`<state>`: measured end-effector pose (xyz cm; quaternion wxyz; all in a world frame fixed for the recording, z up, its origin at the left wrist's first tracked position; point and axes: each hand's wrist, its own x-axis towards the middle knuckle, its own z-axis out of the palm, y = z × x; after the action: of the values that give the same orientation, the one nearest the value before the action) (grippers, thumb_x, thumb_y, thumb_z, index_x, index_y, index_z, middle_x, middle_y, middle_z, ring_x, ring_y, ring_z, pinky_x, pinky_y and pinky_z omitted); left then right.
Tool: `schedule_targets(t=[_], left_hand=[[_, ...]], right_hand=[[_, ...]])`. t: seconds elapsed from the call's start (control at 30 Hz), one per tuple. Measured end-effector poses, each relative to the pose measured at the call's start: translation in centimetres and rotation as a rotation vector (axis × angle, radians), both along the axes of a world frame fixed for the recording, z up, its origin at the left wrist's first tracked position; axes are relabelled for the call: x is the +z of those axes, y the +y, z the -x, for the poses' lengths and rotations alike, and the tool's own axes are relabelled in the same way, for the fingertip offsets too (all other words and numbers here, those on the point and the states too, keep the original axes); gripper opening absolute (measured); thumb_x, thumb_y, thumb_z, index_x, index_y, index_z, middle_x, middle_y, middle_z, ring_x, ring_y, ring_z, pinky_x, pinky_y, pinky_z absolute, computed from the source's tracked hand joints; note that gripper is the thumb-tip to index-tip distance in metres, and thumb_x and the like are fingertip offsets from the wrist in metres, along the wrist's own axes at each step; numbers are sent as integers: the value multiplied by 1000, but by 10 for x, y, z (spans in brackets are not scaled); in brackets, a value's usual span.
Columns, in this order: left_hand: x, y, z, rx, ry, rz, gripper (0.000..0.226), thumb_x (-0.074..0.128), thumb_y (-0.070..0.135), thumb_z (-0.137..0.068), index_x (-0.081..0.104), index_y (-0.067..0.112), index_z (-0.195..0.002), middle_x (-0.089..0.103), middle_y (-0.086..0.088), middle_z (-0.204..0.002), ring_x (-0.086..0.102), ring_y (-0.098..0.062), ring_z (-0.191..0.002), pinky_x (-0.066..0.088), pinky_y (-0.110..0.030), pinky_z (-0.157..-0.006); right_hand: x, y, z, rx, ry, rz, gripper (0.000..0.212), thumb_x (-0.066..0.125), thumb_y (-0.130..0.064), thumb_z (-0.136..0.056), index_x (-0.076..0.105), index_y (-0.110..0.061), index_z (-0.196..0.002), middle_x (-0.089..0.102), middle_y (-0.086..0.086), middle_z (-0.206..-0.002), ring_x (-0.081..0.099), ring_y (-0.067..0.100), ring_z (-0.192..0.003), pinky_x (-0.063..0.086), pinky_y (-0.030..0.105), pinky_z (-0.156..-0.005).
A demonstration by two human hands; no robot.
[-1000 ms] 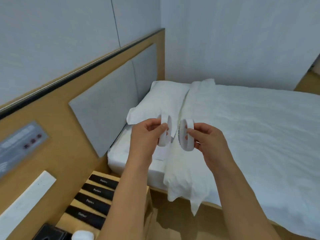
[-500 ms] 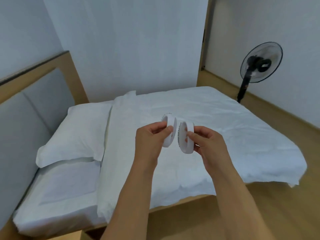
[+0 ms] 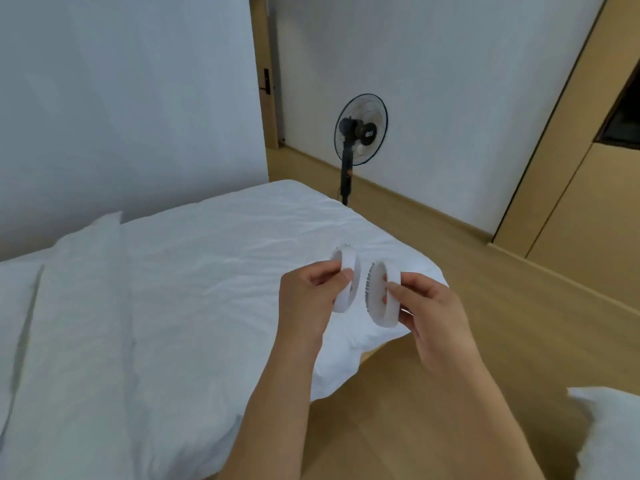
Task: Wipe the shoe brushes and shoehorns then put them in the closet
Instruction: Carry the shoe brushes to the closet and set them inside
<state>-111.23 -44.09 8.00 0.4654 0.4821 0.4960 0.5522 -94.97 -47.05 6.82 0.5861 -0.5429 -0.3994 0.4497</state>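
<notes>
Left hand (image 3: pixel 308 299) pinches one round white shoe brush (image 3: pixel 346 284) by its rim; right hand (image 3: pixel 433 313) pinches a second round white shoe brush (image 3: pixel 383 295), fingers hooked through its back. Both brushes sit at frame centre, just apart, held over the corner of the white bed (image 3: pixel 180 271).

Risks, judged: grips are fingertip-only, so a brush could slip and roll under the bed or onto the wooden floor (image 3: pixel 519 306). Bristles may catch or shed dirt on the bedding if lowered.

Containers: wooden closet (image 3: pixel 571 174) at right of frame, a dark opening (image 3: pixel 627 123) at its upper edge; contents cannot be told. No wiping cloth identifiable. Standing fan (image 3: pixel 360 131) against the far wall, well apart.
</notes>
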Motion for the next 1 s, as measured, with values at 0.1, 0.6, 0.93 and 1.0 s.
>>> schedule_targets(t=[0.1,0.6,0.93,1.0], left_hand=[[-7,21,-37,-90,12,7,15,79,20,-78,77,31,-88,75,18,-88,70,-2,-82,59,-33,-83],[-2,214,-210,-529,3,-22,15,77,25,-81,76,33,-94,74,19,-91,69,-2,-89,58,-34,-86],[-8,308,-304,-676,-17,85,11,73,24,-84,75,29,-93,74,16,-85,69,-7,-85,54,-25,-77],[-12,319,-327,-700,-9,97,9,72,24,-84,74,30,-91,73,18,-83,68,-4,-81,50,-17,-67]], right_hand=[[-5,3,-35,-101,37,19,14,66,-8,-92,77,-12,-99,76,13,-99,68,39,-104,54,52,-95],[4,136,-171,-531,-6,-12,14,65,-10,-92,77,-14,-99,76,14,-98,67,41,-102,53,57,-92],[-4,211,-245,-683,43,-32,14,65,-12,-91,77,-16,-99,75,12,-95,68,24,-87,54,46,-84],[-9,219,-266,-713,46,-34,15,65,-12,-91,77,-16,-100,75,12,-96,68,25,-88,54,46,-84]])
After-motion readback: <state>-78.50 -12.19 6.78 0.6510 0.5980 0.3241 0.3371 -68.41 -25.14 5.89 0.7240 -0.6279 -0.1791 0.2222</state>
